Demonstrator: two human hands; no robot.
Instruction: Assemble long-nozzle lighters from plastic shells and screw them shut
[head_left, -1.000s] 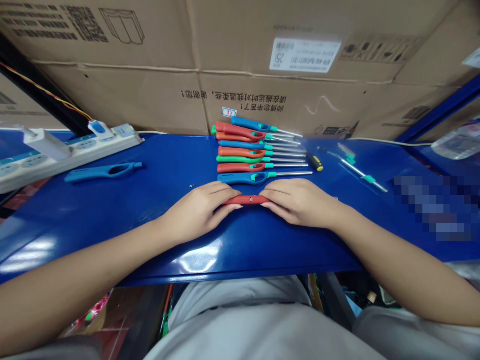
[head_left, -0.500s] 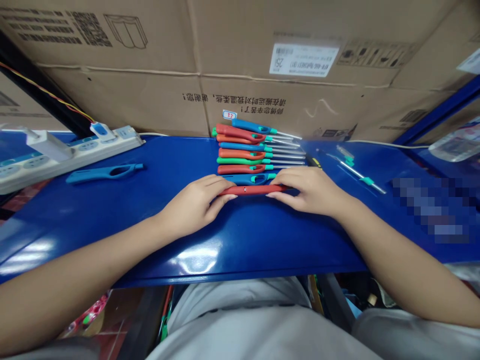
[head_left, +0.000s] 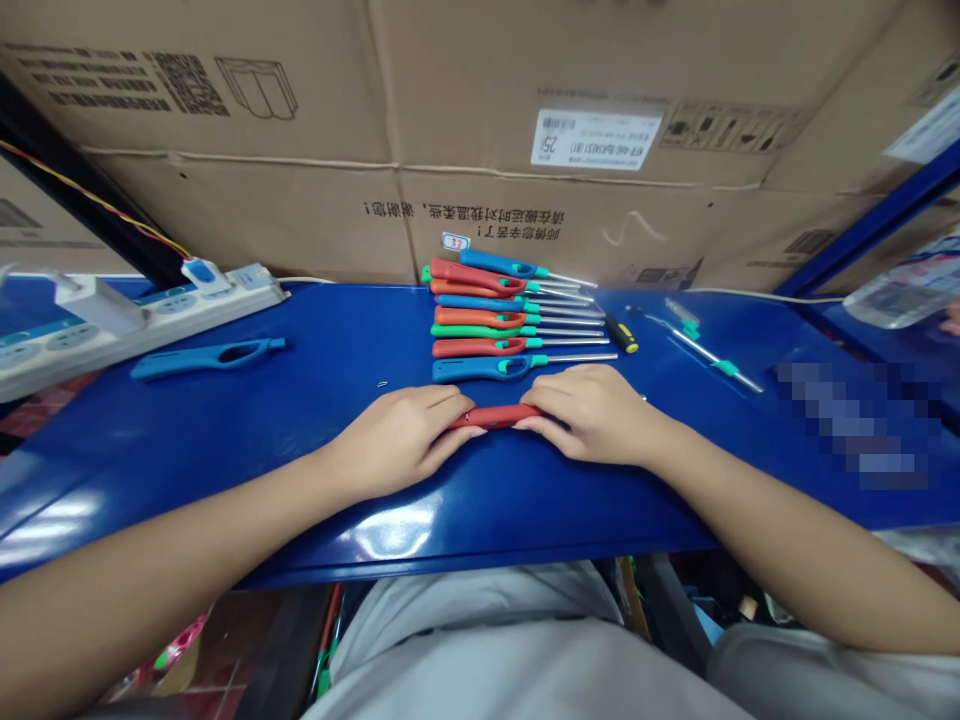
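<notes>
Between my two hands lies a red long-nosed lighter (head_left: 496,416), its body seen edge-on and both ends covered by fingers. The fingers and thumb of my left hand (head_left: 401,432) are closed around its left end. At the right end, my right hand (head_left: 592,415) grips it the same way; whether a metal nozzle runs under that hand is hidden. Just beyond the hands, a blue lighter (head_left: 480,370) lies nearest in a row of several red, orange, green and blue lighters (head_left: 480,320), their metal nozzles pointing right.
A blue lighter body (head_left: 206,357) lies left, beside a white power strip (head_left: 172,305). Tiny metal pieces (head_left: 382,383) sit near my left hand. Right of the row are a yellow-black screwdriver (head_left: 622,336) and a metal tube with green parts (head_left: 709,355). A cardboard box (head_left: 465,130) stands behind.
Both hands have drawn the red lighter towards me, away from the row, and are closer together on it. The front blue lighter and the screwdriver now show more fully.
</notes>
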